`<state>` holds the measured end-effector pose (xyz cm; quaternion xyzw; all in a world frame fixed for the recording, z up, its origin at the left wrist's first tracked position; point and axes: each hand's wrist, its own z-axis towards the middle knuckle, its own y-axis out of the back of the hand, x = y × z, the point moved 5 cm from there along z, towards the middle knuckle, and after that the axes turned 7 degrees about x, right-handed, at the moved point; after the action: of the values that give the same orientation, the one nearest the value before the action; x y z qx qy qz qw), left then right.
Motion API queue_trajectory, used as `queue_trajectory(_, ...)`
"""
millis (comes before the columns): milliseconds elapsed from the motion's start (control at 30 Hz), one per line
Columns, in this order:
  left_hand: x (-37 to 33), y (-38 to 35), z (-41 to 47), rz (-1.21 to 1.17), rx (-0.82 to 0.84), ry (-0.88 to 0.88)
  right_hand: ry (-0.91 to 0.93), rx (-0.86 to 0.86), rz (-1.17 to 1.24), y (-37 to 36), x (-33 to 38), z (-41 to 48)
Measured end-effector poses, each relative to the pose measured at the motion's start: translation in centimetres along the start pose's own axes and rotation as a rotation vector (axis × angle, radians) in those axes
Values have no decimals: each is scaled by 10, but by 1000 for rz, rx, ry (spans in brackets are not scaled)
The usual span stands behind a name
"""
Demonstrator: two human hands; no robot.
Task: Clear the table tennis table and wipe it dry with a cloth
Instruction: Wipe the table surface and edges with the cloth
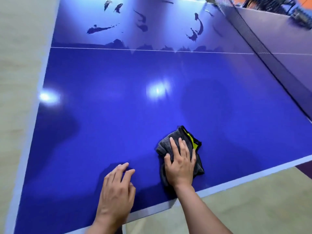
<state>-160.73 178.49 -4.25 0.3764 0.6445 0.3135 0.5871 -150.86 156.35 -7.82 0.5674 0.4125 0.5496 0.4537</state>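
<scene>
The blue table tennis table (118, 102) fills the view. A crumpled dark grey cloth (197, 141) with a yellow-green patch lies on it close to the near edge. My right hand (181, 164) lies flat on top of the cloth, pressing it onto the surface, fingers spread. To its left, my left hand (118, 188) rests on the bare table top, fingers apart, holding nothing. Wet streaks and puddles (98, 29) glisten on the far half beyond the white centre line (101, 48).
The dark net (263, 48) runs diagonally along the right side, with the other table half behind it. Some dark equipment (302, 16) lies at the top right. Pale floor shows to the left and below the near edge.
</scene>
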Motion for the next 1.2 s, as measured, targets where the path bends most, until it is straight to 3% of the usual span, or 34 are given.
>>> queue_trajectory(400, -58, -15, 186, 67, 76, -82, -111, -70, 0, 11, -47, 148)
queue_trajectory(600, -89, -27, 274, 106, 6, -68, -126, -54, 17, 13, -68, 254)
queue_trajectory(733, -91, -30, 324, 140, -77, 43, -113, -44, 38, 14, -84, 348)
queue_trajectory(967, -86, -36, 371, 191, -185, 203, -41, 37, 81, 17, -95, 490)
queue_trajectory(1200, -85, -37, 371, 215, -197, 218, -168, 48, 73, 7, -81, 566)
